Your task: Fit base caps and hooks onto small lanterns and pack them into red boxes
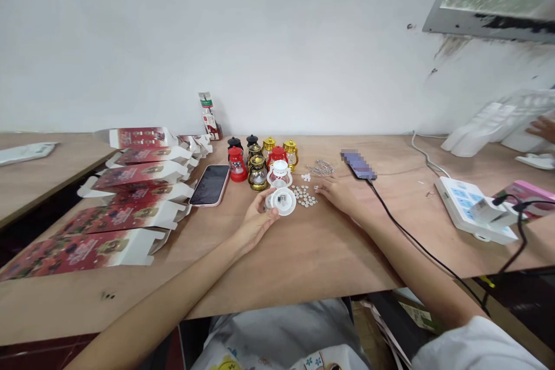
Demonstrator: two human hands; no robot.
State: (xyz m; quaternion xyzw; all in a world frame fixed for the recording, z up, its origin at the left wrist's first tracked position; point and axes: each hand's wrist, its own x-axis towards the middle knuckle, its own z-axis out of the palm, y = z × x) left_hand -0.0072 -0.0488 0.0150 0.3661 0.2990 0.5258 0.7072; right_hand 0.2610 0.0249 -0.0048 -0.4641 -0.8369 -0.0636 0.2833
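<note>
My left hand [255, 224] grips a small white lantern [289, 203], tipped so that its round underside faces me. A recess with metal contacts shows in that base. My right hand [336, 193] rests at the table, fingers closed at the tips around something small and pale that I cannot make out. Just left of it lie many coin cells [307, 201] in a loose patch. Small white plastic pieces [306, 177] and a heap of thin metal chains or wires [321, 168] lie behind them. Another white lantern [280, 172] stands upright beyond the held one.
Red [236, 165], bronze [258, 176], gold [291, 153] and black lanterns stand grouped behind. A phone [210, 186] and printed red boxes [113, 214] lie left. Rightward are a cabled phone [359, 165], a power strip [470, 208] and another person's hand [541, 129].
</note>
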